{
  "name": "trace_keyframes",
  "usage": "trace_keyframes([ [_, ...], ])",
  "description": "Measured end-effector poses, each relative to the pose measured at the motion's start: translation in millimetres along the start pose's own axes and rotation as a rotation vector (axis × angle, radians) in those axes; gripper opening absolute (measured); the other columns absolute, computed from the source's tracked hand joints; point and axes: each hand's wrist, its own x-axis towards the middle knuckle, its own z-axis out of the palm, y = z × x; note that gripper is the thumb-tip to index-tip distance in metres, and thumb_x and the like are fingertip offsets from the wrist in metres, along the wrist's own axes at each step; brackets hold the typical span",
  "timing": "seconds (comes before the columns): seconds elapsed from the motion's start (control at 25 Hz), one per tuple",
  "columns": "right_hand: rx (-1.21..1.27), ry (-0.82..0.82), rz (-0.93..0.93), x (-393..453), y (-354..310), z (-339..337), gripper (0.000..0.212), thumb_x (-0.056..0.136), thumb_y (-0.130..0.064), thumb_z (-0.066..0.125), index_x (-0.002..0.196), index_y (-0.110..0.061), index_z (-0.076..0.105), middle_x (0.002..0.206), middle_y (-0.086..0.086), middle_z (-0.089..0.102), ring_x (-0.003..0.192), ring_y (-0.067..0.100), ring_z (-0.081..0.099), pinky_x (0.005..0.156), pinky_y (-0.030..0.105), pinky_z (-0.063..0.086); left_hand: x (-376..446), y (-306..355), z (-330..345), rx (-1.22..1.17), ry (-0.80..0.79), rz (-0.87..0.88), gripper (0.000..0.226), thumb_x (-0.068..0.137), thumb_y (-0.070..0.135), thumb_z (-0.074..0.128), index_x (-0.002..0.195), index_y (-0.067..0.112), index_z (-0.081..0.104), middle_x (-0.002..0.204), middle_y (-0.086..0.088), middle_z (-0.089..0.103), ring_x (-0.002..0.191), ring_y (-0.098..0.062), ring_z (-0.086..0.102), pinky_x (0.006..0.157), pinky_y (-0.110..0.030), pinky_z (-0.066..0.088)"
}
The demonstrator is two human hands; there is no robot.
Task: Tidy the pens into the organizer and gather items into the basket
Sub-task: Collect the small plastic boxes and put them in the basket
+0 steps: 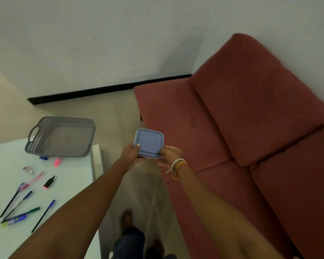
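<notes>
Both hands — left (131, 152), right (170, 153) — grip lidded blue box (149, 142), contents hidden. Basket (61, 136) at ten o'clock, pens (19, 204) near it.

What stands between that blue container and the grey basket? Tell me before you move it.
Nothing visible. Both hands, left hand and right hand, hold the blue container in the air over the floor, beside the table. The grey basket sits at the table's far end, its inside bare and open-topped.
</notes>
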Motion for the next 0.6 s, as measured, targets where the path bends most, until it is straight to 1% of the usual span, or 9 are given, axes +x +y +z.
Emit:
trace_keyframes([
  [0.04,-0.046,-0.046,-0.007,6,-6,23,0.014,0.081,0.000,0.065,0.081,-0.013,0.059,0.095,0.016,0.062,0.072,0.028,0.063,0.059,0.039,0.057,8,6,-22,-0.020,0.049,0.009,0.039,0.101,0.011,0.042,0.133,-0.011,0.041,0.132,-0.030,0.049,0.115,-0.042,0.052,0.092,-0.049,0.046],
  [0.16,-0.161,-0.194,0.007,26,-23,91,0.013,0.082,-0.001,0.066,0.088,-0.009,0.058,0.087,0.014,0.063,0.059,0.024,0.061,0.057,0.036,0.057,37,22,-88,-0.073,0.166,0.026,0.039,0.101,0.013,0.042,0.132,-0.011,0.041,0.130,-0.029,0.049,0.114,-0.042,0.053,0.092,-0.049,0.047],
  [0.28,-0.258,-0.273,0.030,56,-36,167,0.018,0.081,-0.002,0.067,0.094,-0.008,0.057,0.080,0.011,0.063,0.057,0.023,0.062,0.053,0.032,0.057,71,41,-147,-0.126,0.279,0.036,0.034,0.101,0.015,0.042,0.125,-0.009,0.047,0.119,-0.025,0.052,0.103,-0.037,0.055,0.078,-0.044,0.053],
  [0.32,-0.281,-0.275,0.031,65,-38,190,0.017,0.080,-0.001,0.067,0.093,-0.008,0.058,0.083,0.013,0.064,0.057,0.024,0.063,0.054,0.033,0.057,81,47,-165,-0.141,0.311,0.043,0.032,0.101,0.014,0.043,0.122,-0.008,0.049,0.115,-0.023,0.053,0.099,-0.036,0.055,0.073,-0.040,0.053],
  [0.4,-0.333,-0.278,0.034,83,-40,237,0.011,0.077,0.001,0.067,0.080,-0.007,0.061,0.087,0.017,0.066,0.061,0.030,0.066,0.060,0.038,0.061,100,59,-199,-0.170,0.365,0.033,0.030,0.100,0.013,0.045,0.120,-0.007,0.052,0.107,-0.019,0.054,0.089,-0.033,0.058,0.068,-0.037,0.053],
  [0.44,-0.365,-0.278,0.036,92,-41,260,0.012,0.076,0.002,0.067,0.074,-0.008,0.061,0.087,0.018,0.066,0.065,0.033,0.068,0.064,0.041,0.061,109,64,-217,-0.189,0.393,0.016,0.029,0.099,0.012,0.048,0.119,-0.007,0.053,0.106,-0.018,0.055,0.085,-0.031,0.059,0.069,-0.039,0.054],
  [0.48,-0.396,-0.278,0.040,99,-41,279,0.015,0.076,0.003,0.067,0.069,-0.009,0.061,0.085,0.019,0.067,0.068,0.035,0.068,0.069,0.044,0.061,117,67,-232,-0.207,0.418,0.002,0.029,0.097,0.012,0.050,0.119,-0.007,0.053,0.107,-0.018,0.055,0.086,-0.030,0.059,0.073,-0.042,0.054],
  [0.52,-0.427,-0.282,0.043,106,-41,297,0.016,0.076,0.003,0.067,0.067,-0.009,0.060,0.081,0.018,0.067,0.070,0.036,0.069,0.072,0.046,0.061,126,71,-247,-0.229,0.441,-0.013,0.030,0.096,0.010,0.053,0.120,-0.007,0.053,0.109,-0.019,0.055,0.091,-0.032,0.059,0.080,-0.045,0.054],
  [0.6,-0.471,-0.280,0.056,121,-43,330,0.016,0.076,0.003,0.067,0.066,-0.007,0.060,0.074,0.014,0.066,0.069,0.036,0.069,0.073,0.048,0.061,145,77,-273,-0.271,0.477,-0.043,0.031,0.094,0.006,0.054,0.122,-0.009,0.053,0.111,-0.019,0.055,0.100,-0.033,0.057,0.091,-0.047,0.051],
])
